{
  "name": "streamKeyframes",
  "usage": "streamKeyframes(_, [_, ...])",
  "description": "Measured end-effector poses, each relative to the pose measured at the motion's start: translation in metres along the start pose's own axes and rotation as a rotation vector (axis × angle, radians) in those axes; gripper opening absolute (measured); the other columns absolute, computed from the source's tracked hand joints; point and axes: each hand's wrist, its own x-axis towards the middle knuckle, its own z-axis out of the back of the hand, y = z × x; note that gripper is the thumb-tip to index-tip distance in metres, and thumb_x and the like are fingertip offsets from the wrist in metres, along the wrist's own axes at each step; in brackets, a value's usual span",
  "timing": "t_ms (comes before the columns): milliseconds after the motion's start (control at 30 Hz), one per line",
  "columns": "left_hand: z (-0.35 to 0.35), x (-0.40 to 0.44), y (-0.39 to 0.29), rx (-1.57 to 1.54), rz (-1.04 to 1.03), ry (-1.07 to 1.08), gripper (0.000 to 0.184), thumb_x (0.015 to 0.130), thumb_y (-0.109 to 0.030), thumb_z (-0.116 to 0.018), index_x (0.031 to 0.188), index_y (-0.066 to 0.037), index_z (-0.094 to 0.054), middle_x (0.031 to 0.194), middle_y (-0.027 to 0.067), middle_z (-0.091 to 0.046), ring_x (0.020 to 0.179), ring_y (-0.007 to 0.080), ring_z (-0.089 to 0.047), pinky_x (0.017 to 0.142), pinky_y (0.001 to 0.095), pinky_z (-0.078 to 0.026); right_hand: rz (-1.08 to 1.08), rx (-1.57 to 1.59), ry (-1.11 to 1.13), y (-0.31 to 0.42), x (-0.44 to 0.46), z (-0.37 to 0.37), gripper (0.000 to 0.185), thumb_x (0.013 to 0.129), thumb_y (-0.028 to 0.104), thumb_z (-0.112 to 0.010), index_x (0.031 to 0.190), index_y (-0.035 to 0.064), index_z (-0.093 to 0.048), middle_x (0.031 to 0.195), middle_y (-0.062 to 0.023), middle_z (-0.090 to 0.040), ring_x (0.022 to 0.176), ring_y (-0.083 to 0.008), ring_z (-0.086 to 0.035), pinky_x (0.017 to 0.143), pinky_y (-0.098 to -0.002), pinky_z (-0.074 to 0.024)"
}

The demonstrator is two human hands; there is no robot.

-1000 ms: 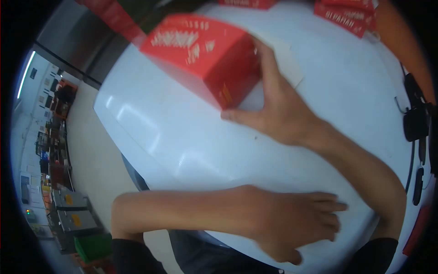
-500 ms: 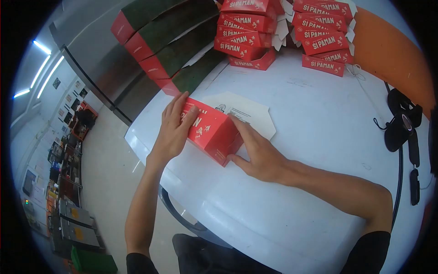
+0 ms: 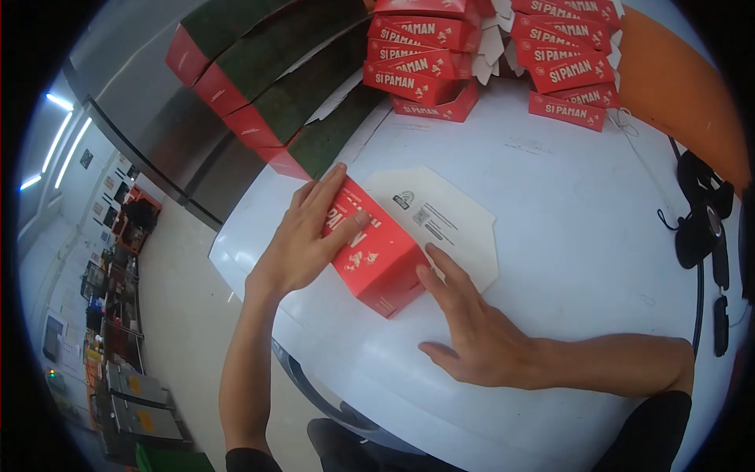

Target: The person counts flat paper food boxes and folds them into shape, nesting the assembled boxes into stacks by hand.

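A red cardboard box (image 3: 376, 267) with white lettering sits tilted across my view on the white table, its white lid flap (image 3: 464, 216) folded out flat behind it and printed with a logo and small text. My left hand (image 3: 303, 236) grips the box at its left end, fingers along the far edge and thumb pressed on the red panel. Just right of the box, my right hand (image 3: 480, 330) is open, its fingertips close to the box's right end and the flap, thumb spread away. Whether those fingertips touch the box I cannot tell.
Stacked red boxes with dark green sides (image 3: 275, 86) stand at the back left. Two piles of folded red boxes (image 3: 413, 82) (image 3: 570, 75) rise at the back. A black strapped item (image 3: 696, 236) and a cord lie along the right edge of the white table (image 3: 566, 259).
My right hand has come off the box's right end, moving down and opening. The box and left hand appear slightly lower and further right, and more of the flap shows.
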Motion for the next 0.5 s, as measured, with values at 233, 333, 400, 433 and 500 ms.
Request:
streamKeyframes(233, [0.010, 0.004, 0.013, -0.054, -0.041, 0.053, 0.116, 0.087, -0.073, -0.061, 0.166, -0.017, 0.004, 0.167, 0.0156, -0.031, 0.153, 0.0367, -0.030, 0.127, 0.0491, -0.028, 0.062, 0.062, 0.048, -0.002, 0.004, 0.002, 0.099, 0.086, 0.005, -0.077, 0.161, 0.0079, -0.013, 0.162, -0.0295, -0.014, 0.142, -0.0530, -0.037, 0.096, -0.0469, -0.0589])
streamKeyframes(333, [0.015, 0.008, 0.011, -0.030, -0.045, 0.101, 0.124, 0.084, -0.075, -0.064, 0.165, -0.018, 0.011, 0.167, 0.0151, -0.032, 0.153, 0.0374, -0.031, 0.127, 0.0495, -0.028, 0.067, 0.072, 0.028, -0.003, 0.003, 0.001, 0.097, 0.086, 0.005, -0.077, 0.161, 0.0081, -0.015, 0.163, -0.0283, -0.015, 0.140, -0.0511, -0.041, 0.095, -0.0460, -0.0592])
streamKeyframes(400, [0.017, 0.012, 0.010, 0.004, -0.064, 0.118, 0.127, 0.083, -0.075, -0.066, 0.165, -0.015, 0.010, 0.166, 0.0154, -0.033, 0.151, 0.0375, -0.033, 0.127, 0.0484, -0.029, 0.078, 0.063, 0.038, 0.000, 0.002, 0.000, 0.096, 0.087, 0.004, -0.076, 0.161, 0.0081, -0.015, 0.163, -0.0281, -0.016, 0.139, -0.0505, -0.043, 0.095, -0.0454, -0.0592])
streamKeyframes(433, [0.018, 0.014, 0.008, 0.023, -0.074, 0.118, 0.127, 0.084, -0.074, -0.066, 0.165, -0.011, 0.009, 0.165, 0.0159, -0.035, 0.149, 0.0374, -0.035, 0.126, 0.0472, -0.030, 0.077, 0.063, 0.029, 0.000, 0.002, 0.004, 0.096, 0.087, 0.005, -0.076, 0.161, 0.0082, -0.015, 0.163, -0.0277, -0.017, 0.139, -0.0495, -0.043, 0.095, -0.0449, -0.0591])
streamKeyframes(500, [0.015, 0.013, 0.012, 0.026, -0.088, 0.116, 0.127, 0.083, -0.074, -0.066, 0.165, -0.011, 0.006, 0.165, 0.0161, -0.034, 0.148, 0.0376, -0.036, 0.126, 0.0475, -0.030, 0.073, 0.064, 0.009, -0.003, 0.004, 0.001, 0.096, 0.087, 0.005, -0.077, 0.161, 0.0082, -0.016, 0.162, -0.0269, -0.020, 0.140, -0.0476, -0.044, 0.096, -0.0439, -0.0587])
